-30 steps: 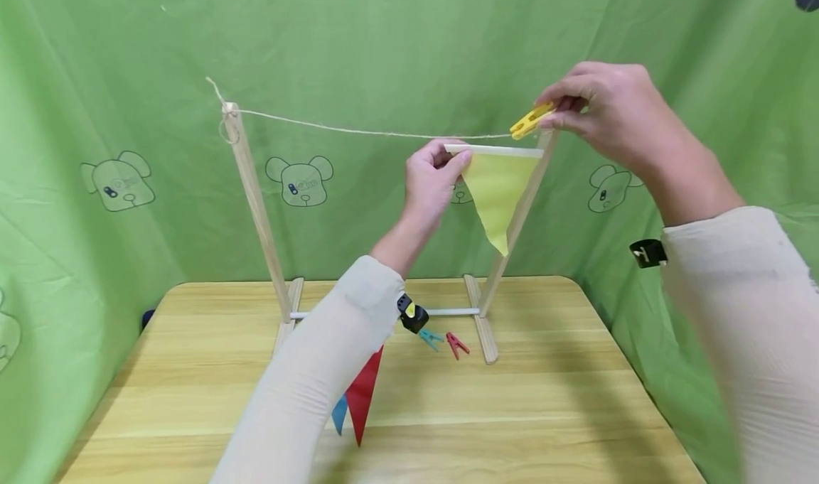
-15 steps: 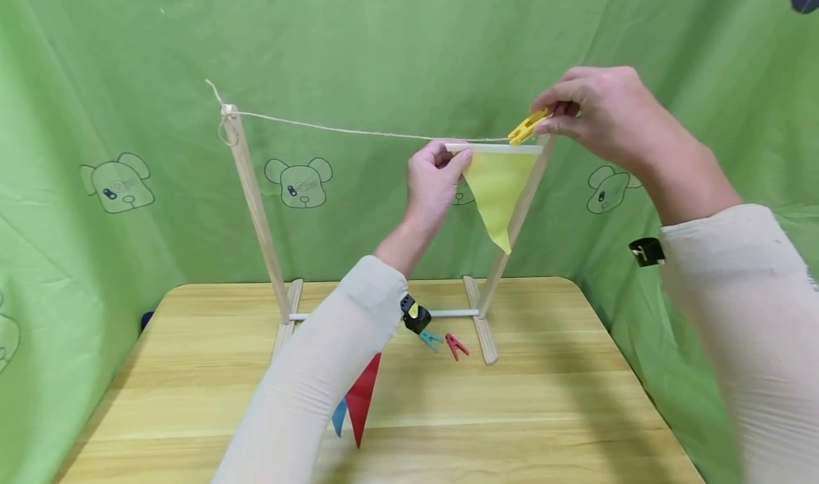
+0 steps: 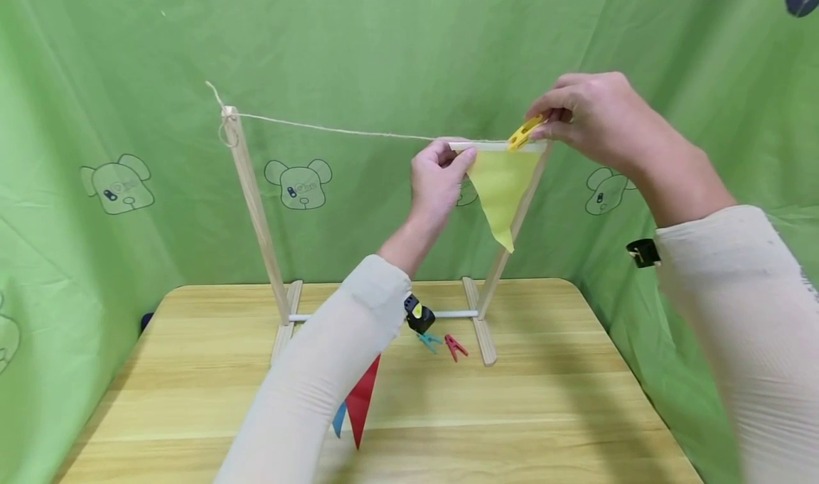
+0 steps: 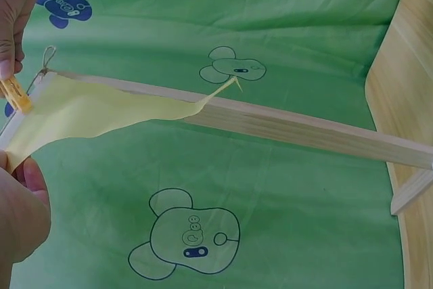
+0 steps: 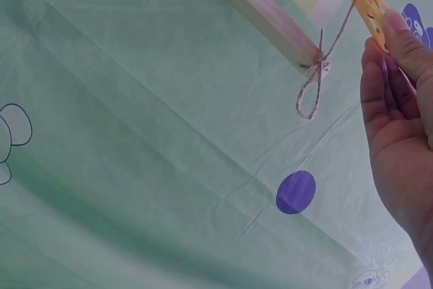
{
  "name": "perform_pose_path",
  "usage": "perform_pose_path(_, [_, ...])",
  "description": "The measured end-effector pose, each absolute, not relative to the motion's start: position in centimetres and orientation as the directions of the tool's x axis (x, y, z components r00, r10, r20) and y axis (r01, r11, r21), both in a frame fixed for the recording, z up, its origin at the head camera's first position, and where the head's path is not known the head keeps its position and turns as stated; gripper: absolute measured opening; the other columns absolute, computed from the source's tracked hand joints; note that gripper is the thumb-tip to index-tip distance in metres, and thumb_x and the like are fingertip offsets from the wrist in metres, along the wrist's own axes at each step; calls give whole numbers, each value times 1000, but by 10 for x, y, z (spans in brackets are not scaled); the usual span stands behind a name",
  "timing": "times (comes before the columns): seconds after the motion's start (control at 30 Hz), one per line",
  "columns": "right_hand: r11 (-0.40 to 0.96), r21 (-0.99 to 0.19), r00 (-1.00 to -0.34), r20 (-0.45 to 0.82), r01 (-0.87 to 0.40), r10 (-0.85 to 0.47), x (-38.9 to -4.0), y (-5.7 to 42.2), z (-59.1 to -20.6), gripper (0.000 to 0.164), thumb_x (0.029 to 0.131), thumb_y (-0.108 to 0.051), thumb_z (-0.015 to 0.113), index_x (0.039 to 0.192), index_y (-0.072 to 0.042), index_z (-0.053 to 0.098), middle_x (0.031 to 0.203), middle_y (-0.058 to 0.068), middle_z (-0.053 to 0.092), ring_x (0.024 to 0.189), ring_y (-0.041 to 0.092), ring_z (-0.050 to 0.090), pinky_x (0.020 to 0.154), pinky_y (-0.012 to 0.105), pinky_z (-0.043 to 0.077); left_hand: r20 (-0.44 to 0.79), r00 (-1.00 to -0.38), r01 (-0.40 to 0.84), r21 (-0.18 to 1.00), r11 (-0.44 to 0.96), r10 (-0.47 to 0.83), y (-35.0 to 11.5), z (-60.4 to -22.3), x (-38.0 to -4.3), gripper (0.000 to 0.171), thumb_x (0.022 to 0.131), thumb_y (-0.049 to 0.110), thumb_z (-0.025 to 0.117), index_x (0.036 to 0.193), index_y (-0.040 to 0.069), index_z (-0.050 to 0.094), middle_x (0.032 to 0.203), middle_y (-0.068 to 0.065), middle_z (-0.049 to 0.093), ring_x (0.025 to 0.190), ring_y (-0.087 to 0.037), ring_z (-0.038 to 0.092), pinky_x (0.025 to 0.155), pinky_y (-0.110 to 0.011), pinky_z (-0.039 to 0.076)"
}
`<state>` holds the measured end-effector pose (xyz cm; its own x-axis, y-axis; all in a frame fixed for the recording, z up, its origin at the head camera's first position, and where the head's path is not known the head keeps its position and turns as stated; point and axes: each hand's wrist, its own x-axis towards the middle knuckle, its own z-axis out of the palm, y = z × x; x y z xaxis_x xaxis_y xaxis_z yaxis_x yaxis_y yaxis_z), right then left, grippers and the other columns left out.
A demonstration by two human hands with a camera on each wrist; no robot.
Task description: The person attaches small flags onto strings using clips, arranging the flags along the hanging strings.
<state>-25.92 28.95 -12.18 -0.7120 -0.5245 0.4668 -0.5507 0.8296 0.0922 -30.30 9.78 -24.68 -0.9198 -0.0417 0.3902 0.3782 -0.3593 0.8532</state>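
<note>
A person's two bare hands are raised in front of a small wooden frame on a wood-grain desk point(image 3: 544, 413). The left hand point(image 3: 440, 178) pinches a yellow triangular pennant point(image 3: 505, 182) at the left end of its white top strip, thumb in front. The pennant hangs point down near the right post point(image 3: 502, 265), its top strip along a length of thin twine point(image 3: 339, 129). The right hand point(image 3: 591, 111) has thumb and fingers clamped on a yellow clothespin point(image 3: 526, 133), whose tip overlaps the strip and the twine near the strip's right end — whether it bites on both, I cannot tell.

The twine runs from the top of the left post point(image 3: 252, 200), where a loose end sticks up, to the right post, where the right wrist view shows a knot point(image 5: 318, 64) with a hanging loop. A white rod point(image 3: 456, 314) joins the posts low down. Just in front of it on the desk lie a teal clothespin point(image 3: 430, 342) and a red clothespin point(image 3: 456, 347), side by side. Nearer the viewer, partly hidden by the left sleeve point(image 3: 339, 342), are a red pennant point(image 3: 363, 402) and a blue pennant point(image 3: 339, 420). Behind everything hangs a green curtain point(image 3: 384, 43) printed with cartoon animal heads.
</note>
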Motion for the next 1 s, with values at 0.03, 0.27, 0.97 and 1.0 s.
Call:
perform_pose_path(0.03, [830, 94, -714, 464, -549, -524, -259, 290, -122, 21, 90, -8, 79, 111, -3, 77, 107, 17, 72, 88, 30, 68, 66, 2, 38, 391, -920, 379, 853, -360, -41, 99, -246, -303, 15, 94, -2, 71, 108, -8, 70, 89, -7, 67, 77, -8, 61, 75, -24, 60])
perform_pose_path(0.27, [834, 95, -720, 457, -543, -521, -258, 291, -123, 21, 90, -8, 79, 110, -3, 77, 106, 17, 72, 87, 29, 68, 65, 2, 39, 388, -921, 375, 851, -367, -40, 102, -246, -303, 16, 94, -2, 71, 109, -8, 70, 87, -4, 66, 76, -9, 61, 73, -23, 59])
perform_pose_path(0.97, [826, 89, -721, 443, -556, -533, -257, 286, -125, 22, 90, -9, 80, 111, -3, 77, 105, 13, 70, 86, 25, 66, 67, 5, 42, 413, -909, 401, 830, -389, -55, 105, -246, -304, 16, 94, -4, 70, 108, -11, 69, 84, -2, 65, 72, -8, 59, 66, -18, 53])
perform_pose_path(1.0, [826, 90, -721, 442, -556, -534, -257, 286, -126, 22, 90, -10, 80, 111, -3, 77, 104, 13, 70, 86, 24, 66, 67, 6, 42, 415, -908, 402, 828, -390, -56, 105, -245, -304, 16, 94, -4, 70, 108, -12, 69, 84, -1, 65, 73, -8, 59, 66, -18, 53])
